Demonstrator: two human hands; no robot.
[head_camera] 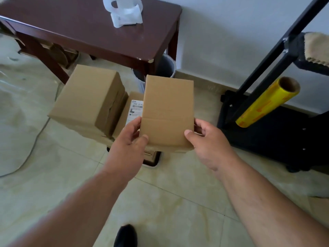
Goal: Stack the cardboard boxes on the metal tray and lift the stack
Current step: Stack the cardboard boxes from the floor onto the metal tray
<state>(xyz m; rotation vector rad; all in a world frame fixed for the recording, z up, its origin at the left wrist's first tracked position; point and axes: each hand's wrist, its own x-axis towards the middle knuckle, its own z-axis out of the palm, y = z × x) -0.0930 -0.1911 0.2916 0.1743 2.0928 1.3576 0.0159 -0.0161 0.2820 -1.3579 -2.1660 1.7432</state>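
Two hands hold a cardboard box over a stack of boxes.
The left hand (130,138) and right hand (207,139) grip a small box (167,111) by its sides, thumbs on top, above a labelled box (132,107) beside a larger box (89,98).

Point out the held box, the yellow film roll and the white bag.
held box (167,107): head view, top face.
yellow film roll (263,106): head view, wrapped side.
white bag (124,14): head view, crumpled middle.

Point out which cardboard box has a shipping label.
The low box wedged between the big left box and the held box; only it shows a white printed label.
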